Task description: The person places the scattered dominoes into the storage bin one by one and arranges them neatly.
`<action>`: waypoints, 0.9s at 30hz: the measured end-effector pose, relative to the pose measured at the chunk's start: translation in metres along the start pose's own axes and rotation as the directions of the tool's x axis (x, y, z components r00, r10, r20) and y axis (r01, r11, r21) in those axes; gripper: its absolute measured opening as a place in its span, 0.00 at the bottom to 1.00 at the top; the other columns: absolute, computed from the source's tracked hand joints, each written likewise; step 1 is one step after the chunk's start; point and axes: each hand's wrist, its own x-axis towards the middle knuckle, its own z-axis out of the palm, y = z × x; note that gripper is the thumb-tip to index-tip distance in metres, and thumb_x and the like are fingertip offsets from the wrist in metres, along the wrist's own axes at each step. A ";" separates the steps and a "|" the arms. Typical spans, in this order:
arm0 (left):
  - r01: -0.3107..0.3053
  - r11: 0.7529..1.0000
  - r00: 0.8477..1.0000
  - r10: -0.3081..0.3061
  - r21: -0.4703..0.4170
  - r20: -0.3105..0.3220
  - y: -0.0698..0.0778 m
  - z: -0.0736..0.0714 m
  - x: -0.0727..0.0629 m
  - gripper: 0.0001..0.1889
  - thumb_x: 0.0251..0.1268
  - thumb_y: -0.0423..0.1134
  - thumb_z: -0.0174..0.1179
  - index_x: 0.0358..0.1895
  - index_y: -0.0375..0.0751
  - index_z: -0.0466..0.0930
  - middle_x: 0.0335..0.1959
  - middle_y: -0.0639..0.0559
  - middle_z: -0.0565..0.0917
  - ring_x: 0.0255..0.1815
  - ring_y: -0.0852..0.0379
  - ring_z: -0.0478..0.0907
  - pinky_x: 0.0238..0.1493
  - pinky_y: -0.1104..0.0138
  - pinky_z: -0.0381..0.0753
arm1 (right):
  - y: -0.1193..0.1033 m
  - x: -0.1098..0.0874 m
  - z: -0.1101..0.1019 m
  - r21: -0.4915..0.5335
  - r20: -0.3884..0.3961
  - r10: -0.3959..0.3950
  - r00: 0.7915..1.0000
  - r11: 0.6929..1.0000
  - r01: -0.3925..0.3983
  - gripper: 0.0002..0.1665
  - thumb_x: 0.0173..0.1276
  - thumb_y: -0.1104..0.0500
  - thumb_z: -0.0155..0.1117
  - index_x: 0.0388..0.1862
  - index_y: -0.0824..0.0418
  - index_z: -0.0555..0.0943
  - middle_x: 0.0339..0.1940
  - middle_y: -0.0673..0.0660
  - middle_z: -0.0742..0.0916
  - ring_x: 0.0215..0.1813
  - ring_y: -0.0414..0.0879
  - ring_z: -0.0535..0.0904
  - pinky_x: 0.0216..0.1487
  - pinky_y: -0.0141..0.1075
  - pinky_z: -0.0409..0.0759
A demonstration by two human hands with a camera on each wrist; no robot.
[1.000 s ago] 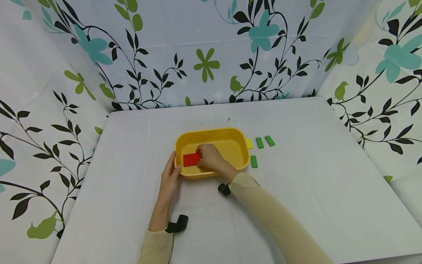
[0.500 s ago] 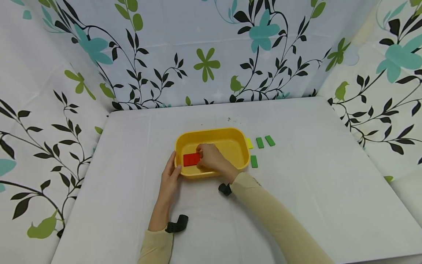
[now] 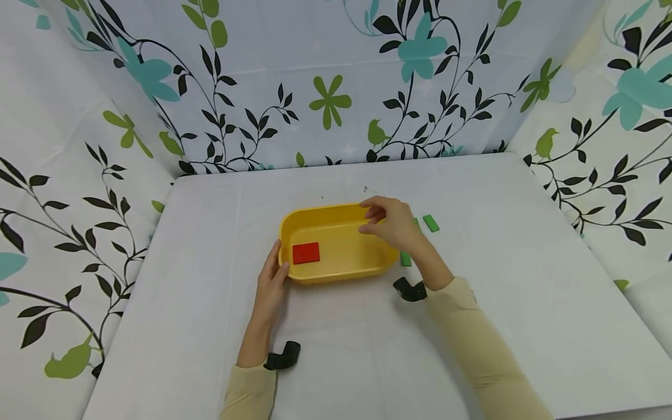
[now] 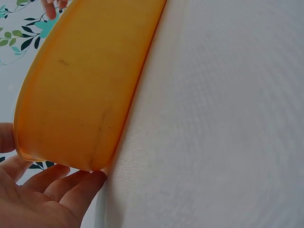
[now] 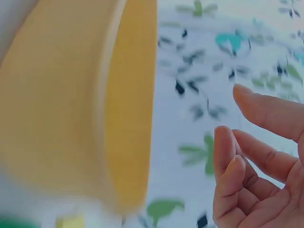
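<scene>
My left hand (image 3: 270, 283) holds the left end of a yellow plastic tray (image 3: 294, 217), with the thumb at the rim. In the left wrist view its fingers (image 4: 78, 190) lie along the tray's outer wall (image 4: 85, 95). A flat red rectangular piece (image 3: 306, 253) lies inside, towards the left. Over the tray's right end, my right hand (image 3: 392, 223) hovers with thumb and fingers apart. Nothing shows between its fingertips (image 5: 243, 89) in the right wrist view.
Small green tiles (image 3: 431, 223) lie on the white table (image 3: 504, 280) right of the tray, one partly behind the right hand. A blurred yellow tile (image 5: 70, 222) shows near the tray in the right wrist view. A patterned curtain (image 3: 236, 76) stands around the table.
My right hand has left the red piece and moved right and away, to above the tray's right end. The red piece stays in place, and the left hand still holds the tray.
</scene>
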 end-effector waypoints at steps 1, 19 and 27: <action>0.001 1.000 1.000 -0.001 -0.001 -0.003 0.000 0.000 0.000 0.29 0.79 0.37 0.41 0.79 0.57 0.49 0.80 0.62 0.49 0.80 0.61 0.46 0.77 0.62 0.57 | 0.007 -0.003 -0.007 0.005 -0.021 0.008 1.000 1.000 -0.007 0.28 0.60 0.60 0.73 0.59 0.61 0.79 0.45 0.60 0.84 0.46 0.51 0.78 0.49 0.39 0.83; -0.004 1.000 1.000 0.004 -0.015 0.001 0.001 0.000 -0.002 0.29 0.79 0.37 0.41 0.79 0.57 0.49 0.80 0.62 0.49 0.80 0.61 0.46 0.77 0.60 0.56 | 0.118 -0.028 -0.027 -0.004 0.163 0.200 0.966 0.979 -0.202 0.35 0.54 0.62 0.76 0.61 0.66 0.75 0.52 0.64 0.82 0.46 0.52 0.78 0.48 0.37 0.80; -0.010 1.000 1.000 0.010 -0.016 0.008 0.000 0.001 -0.002 0.29 0.79 0.38 0.41 0.79 0.57 0.49 0.80 0.62 0.49 0.80 0.61 0.46 0.77 0.60 0.56 | 0.121 -0.028 -0.018 -0.065 0.179 0.245 0.953 0.969 -0.237 0.34 0.50 0.65 0.78 0.57 0.66 0.76 0.47 0.61 0.79 0.41 0.49 0.74 0.40 0.32 0.76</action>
